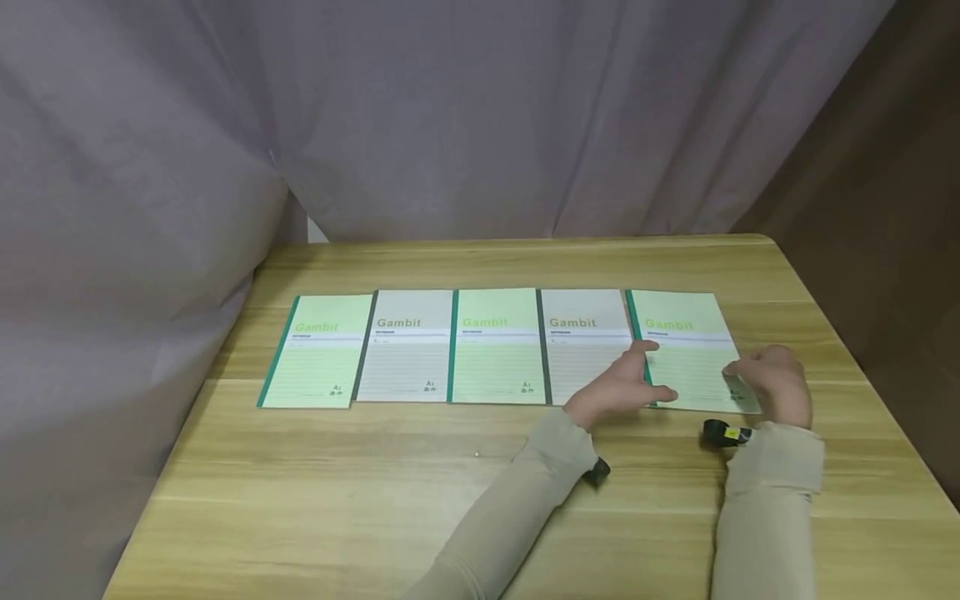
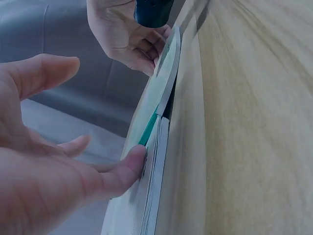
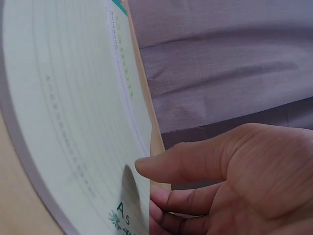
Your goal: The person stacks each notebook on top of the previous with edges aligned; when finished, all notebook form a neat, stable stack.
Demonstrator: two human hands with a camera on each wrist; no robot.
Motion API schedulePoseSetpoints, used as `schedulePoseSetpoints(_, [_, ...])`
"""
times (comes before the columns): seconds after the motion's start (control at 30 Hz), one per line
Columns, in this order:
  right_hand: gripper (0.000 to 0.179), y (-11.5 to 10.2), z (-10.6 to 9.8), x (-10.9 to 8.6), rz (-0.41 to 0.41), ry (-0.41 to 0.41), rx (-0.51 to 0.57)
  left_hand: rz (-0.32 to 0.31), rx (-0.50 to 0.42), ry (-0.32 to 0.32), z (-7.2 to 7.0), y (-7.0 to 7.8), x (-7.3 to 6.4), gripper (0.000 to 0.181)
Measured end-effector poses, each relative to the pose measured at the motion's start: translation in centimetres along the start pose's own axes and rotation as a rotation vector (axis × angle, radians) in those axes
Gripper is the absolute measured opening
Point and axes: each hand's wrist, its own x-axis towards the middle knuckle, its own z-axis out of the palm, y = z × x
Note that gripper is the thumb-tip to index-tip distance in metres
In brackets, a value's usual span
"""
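Observation:
A row of notebooks lies on the table. The rightmost, a light green notebook (image 1: 686, 354) with a dark green spine, is between both hands. My left hand (image 1: 611, 385) has its fingers spread, and one fingertip touches the notebook near its spine, as the left wrist view shows. My right hand (image 1: 776, 385) pinches the right edge, with the thumb (image 3: 166, 164) above the cover and the other fingers at and below the edge. That side of the notebook (image 2: 168, 73) bends up slightly off the table in the left wrist view.
Left of it lie a white notebook (image 1: 585, 358), a green notebook (image 1: 497, 358), another white notebook (image 1: 405, 358) and another green notebook (image 1: 318, 358), side by side. The wooden table (image 1: 337, 500) has a grey curtain (image 1: 450, 125) behind it.

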Motion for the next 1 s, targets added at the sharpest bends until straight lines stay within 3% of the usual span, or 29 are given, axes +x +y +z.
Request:
schedulePoseSetpoints(0.13, [0.041, -0.4, -0.5, -0.2, -0.003, 0.008, 0.002, -0.008, -0.071, 0.015, -0.2, 0.1, 0.2, 0.076])
schedulePoseSetpoints(0.33, [0.026, 0.0, -1.2, -0.3, -0.056, -0.018, 0.034, -0.079, -0.344, 0.122, -0.2, -0.1, 0.9, 0.071])
schedulePoseSetpoints(0.47, [0.039, 0.7, -1.5, -0.2, -0.088, -0.053, 0.009, -0.104, -0.448, 0.152, 0.1, -0.4, 1.1, 0.073])
schedulePoseSetpoints(0.63, [0.061, 1.0, -1.4, 0.2, -0.118, -0.080, -0.021, -0.110, -0.517, 0.099, 0.5, -0.8, 1.0, 0.073])
schedulePoseSetpoints(0.73, [0.063, 0.9, -1.2, 0.3, -0.122, -0.103, 0.008, -0.117, -0.505, 0.091, 0.8, -0.9, 0.9, 0.072])
schedulePoseSetpoints(0.9, [0.060, 1.0, -1.1, 0.1, -0.080, -0.155, 0.131, -0.136, -0.395, 0.149, 1.1, -0.9, 0.6, 0.073])
schedulePoseSetpoints(1.0, [0.058, 1.1, -1.2, 0.0, -0.057, -0.163, 0.175, -0.141, -0.392, 0.135, 1.1, -0.7, 0.5, 0.075])
